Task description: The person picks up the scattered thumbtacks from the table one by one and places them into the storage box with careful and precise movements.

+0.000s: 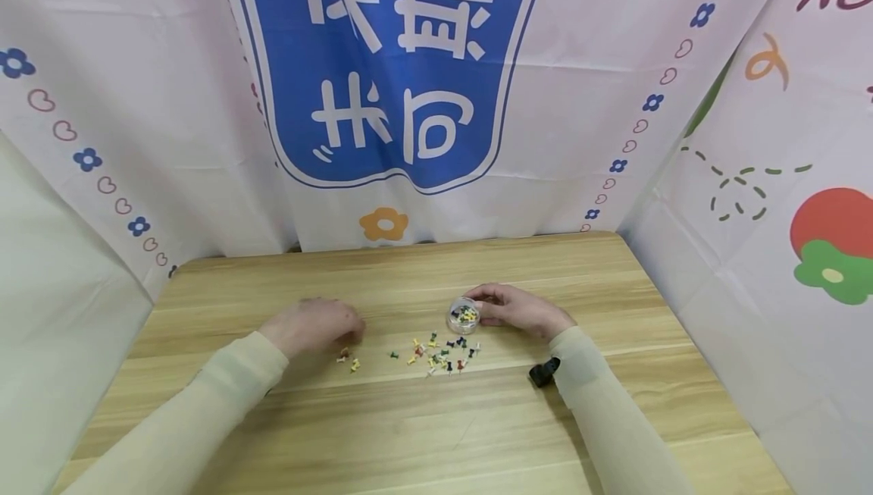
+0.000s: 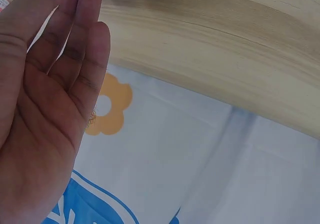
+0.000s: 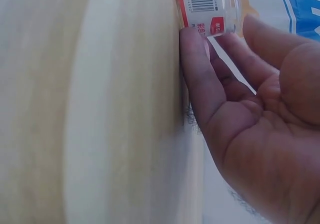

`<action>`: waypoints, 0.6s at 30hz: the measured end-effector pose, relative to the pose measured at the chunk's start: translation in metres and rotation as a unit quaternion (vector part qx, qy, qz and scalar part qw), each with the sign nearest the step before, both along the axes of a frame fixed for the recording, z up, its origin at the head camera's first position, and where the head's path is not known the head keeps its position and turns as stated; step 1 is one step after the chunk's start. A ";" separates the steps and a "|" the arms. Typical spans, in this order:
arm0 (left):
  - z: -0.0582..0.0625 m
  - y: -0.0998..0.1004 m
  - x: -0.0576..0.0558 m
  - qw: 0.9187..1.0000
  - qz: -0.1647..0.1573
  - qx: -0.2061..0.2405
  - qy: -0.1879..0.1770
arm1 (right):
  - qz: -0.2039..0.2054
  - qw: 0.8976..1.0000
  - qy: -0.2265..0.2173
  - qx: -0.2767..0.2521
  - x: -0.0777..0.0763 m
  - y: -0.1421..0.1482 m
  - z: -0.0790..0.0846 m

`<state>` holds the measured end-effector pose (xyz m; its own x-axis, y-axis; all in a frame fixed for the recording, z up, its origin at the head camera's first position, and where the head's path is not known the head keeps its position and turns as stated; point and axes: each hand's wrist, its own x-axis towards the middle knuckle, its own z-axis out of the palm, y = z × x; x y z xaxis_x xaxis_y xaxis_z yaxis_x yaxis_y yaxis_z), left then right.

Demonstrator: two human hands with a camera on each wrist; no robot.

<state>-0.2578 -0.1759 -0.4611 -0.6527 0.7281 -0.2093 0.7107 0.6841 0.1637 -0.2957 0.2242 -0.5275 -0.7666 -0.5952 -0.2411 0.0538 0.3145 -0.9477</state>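
A small clear plastic jar point(image 1: 464, 316) with colourful push pins inside stands tilted toward me at the table's middle. My right hand point(image 1: 514, 310) holds its side between thumb and fingers. The right wrist view shows a red and white barcode label on the jar point(image 3: 202, 4), with the hand point(image 3: 250, 99) around its lower end. My left hand point(image 1: 317, 324), blurred, is over the table just above a few loose push pins point(image 1: 355, 365). In the left wrist view the left hand point(image 2: 52, 94) has relaxed fingers; thumb and index tips are out of frame.
A scatter of push pins point(image 1: 439, 358) in several colours lies in front of the jar. Something black point(image 1: 543, 372) is by the right wrist. The wooden table point(image 1: 382, 434) ends at a printed cloth point(image 1: 546, 146) behind, with cloth walls at both sides.
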 end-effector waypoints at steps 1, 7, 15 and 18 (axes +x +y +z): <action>0.000 0.000 0.000 1.000 0.004 -0.001 -0.004 | 0.005 1.000 0.012 0.011 0.000 0.000 0.001; -0.001 0.000 0.000 1.000 0.007 -0.010 -0.016 | 0.030 0.997 0.054 0.048 0.000 0.000 0.003; -0.006 0.000 0.000 1.000 -0.001 0.000 -0.018 | 0.040 0.996 0.062 0.053 -0.001 0.002 0.003; -0.007 0.001 -0.001 1.000 -0.005 -0.001 -0.017 | 0.040 0.995 0.066 0.056 -0.002 0.004 0.002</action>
